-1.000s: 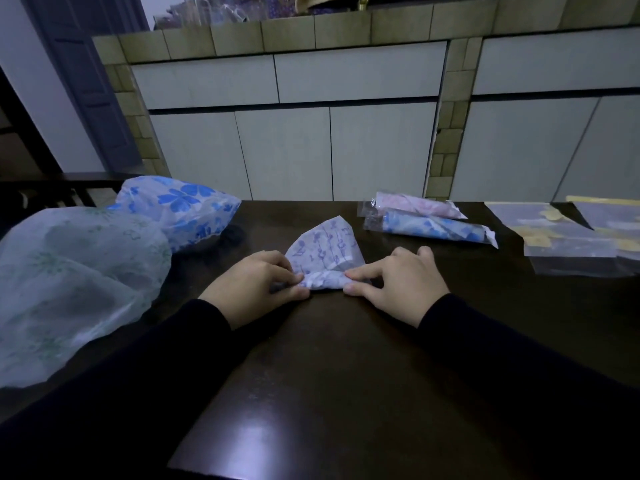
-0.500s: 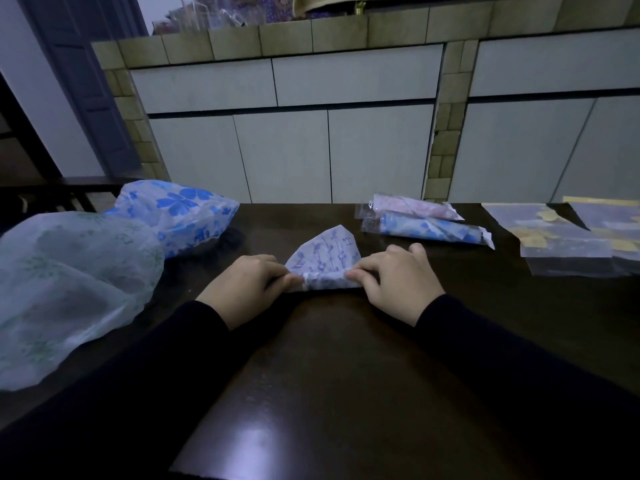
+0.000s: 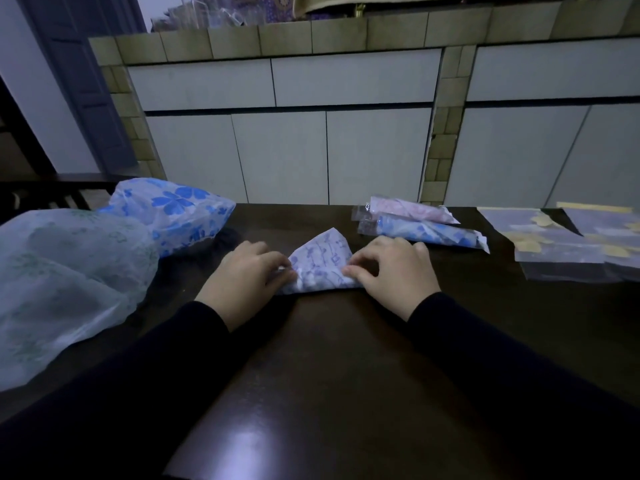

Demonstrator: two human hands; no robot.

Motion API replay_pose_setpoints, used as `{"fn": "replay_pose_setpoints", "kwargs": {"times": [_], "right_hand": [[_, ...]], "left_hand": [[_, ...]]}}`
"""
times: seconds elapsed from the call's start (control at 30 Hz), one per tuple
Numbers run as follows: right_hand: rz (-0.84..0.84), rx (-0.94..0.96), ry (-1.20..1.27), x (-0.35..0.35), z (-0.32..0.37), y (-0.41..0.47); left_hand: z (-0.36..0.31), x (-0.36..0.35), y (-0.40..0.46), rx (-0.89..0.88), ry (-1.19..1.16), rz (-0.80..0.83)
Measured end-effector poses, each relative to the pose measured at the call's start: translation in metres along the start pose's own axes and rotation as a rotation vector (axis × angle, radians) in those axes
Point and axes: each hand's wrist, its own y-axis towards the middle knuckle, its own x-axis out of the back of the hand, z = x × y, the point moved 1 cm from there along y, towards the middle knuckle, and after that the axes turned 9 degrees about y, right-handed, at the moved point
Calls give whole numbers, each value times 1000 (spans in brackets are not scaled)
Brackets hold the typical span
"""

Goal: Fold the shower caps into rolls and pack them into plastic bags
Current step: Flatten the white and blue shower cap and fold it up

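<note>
Both hands, the left hand (image 3: 247, 275) and the right hand (image 3: 394, 271), are pinching the ends of a thin, crinkly purple-printed cap (image 3: 322, 263), folded to a triangle and lying mid-counter (image 3: 329, 358) on dark glossy wood. Two puffy filmy caps (image 3: 173, 216) are sitting at the left; two bagged rolls (image 3: 426, 228) and flat clear bags (image 3: 554, 244) are lying at the right.

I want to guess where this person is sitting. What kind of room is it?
Probably a home kitchen or dining area. Behind the dark wooden table runs a tiled counter with white cabinet doors beneath, and what look like clear containers sit on top.
</note>
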Motion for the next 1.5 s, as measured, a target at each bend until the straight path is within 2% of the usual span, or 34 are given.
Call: {"fn": "replay_pose_setpoints", "kwargs": {"times": [0.1, 0.2, 0.3, 0.53, 0.8, 1.07, 1.4, 1.5], "right_hand": [[-44, 190, -10, -1, 8, -3], [86, 279, -85, -4, 12, -3], [184, 220, -101, -5, 10, -4], [197, 82, -26, -3, -1, -2], [89, 170, -188, 0, 0, -9], [14, 249, -141, -3, 5, -13], [92, -26, 39, -8, 4, -2], [76, -74, 21, -12, 3, -3]], "left_hand": [[-5, -4, 0, -145, 30, -65], [-10, -5, 0, -242, 65, 1], [-12, -4, -2, -217, 39, 41], [-11, -5, 3, -126, -26, 168], [-12, -4, -2, -187, -18, 81], [-7, 8, -8, -50, -175, 171], [-9, 5, 3, 67, -174, 257], [-9, 3, 2, 37, -167, 195]]}}
